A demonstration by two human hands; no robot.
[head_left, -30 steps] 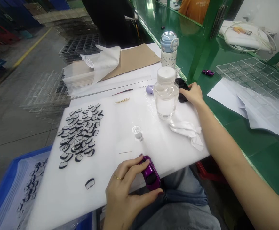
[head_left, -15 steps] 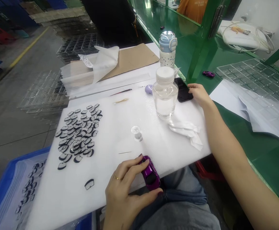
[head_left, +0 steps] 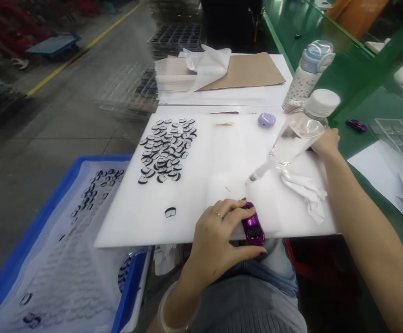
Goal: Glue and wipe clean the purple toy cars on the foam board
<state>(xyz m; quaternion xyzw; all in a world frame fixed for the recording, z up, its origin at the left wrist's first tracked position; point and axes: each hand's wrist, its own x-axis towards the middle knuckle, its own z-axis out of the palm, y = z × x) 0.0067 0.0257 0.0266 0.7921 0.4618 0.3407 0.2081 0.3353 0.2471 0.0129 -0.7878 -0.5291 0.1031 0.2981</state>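
Note:
My left hand [head_left: 218,231] is closed around a purple toy car [head_left: 253,227], gripping it by its sides at the table's front edge. Small dark-edged curved clear pieces [head_left: 167,150] lie in a loose group on the white board, and a single piece [head_left: 170,212] sits apart near the front. My right hand [head_left: 327,141] is at the board's right side, its fingers partly hidden by a clear bottle with a white lid [head_left: 296,132]. A small blurred clear container [head_left: 259,172] stands before the bottle. Beside it lies a thin short stick [head_left: 227,188].
A crumpled white tissue [head_left: 307,192] lies right of the bottle. Behind are a lilac case [head_left: 267,120], a drinking bottle [head_left: 307,71] and brown cardboard [head_left: 253,69]. A blue crate [head_left: 14,245] with more pieces stands lower left. Another purple car [head_left: 357,125] rests on the green bench.
The view has swung left, so the table appears further right. My left hand still holds the purple toy car. My right hand, earlier touching a black phone, is now partly behind the clear bottle.

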